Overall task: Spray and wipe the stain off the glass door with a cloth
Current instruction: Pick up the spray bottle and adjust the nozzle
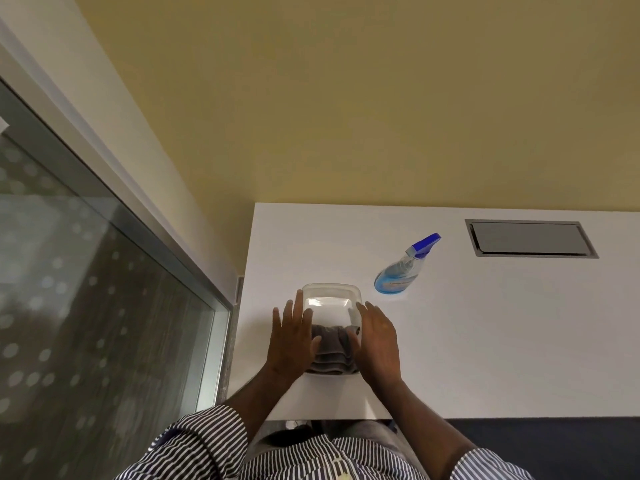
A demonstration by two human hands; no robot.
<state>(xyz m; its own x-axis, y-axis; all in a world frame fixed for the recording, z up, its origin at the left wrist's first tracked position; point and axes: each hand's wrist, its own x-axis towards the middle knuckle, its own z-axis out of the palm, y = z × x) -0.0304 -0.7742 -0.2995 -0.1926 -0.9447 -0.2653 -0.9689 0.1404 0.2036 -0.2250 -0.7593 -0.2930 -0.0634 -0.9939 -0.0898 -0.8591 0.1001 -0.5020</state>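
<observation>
Both bare forearms reach forward from striped sleeves; left hand and right hand flat, fingers straight, palms facing inward.

Likely an office or meeting room: a white tabletop with a flush cable hatch, and a frosted-dot glass door at left.

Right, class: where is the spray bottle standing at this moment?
In the head view, the spray bottle stands on the white table, right of the clear container and left of the grey hatch.
</observation>
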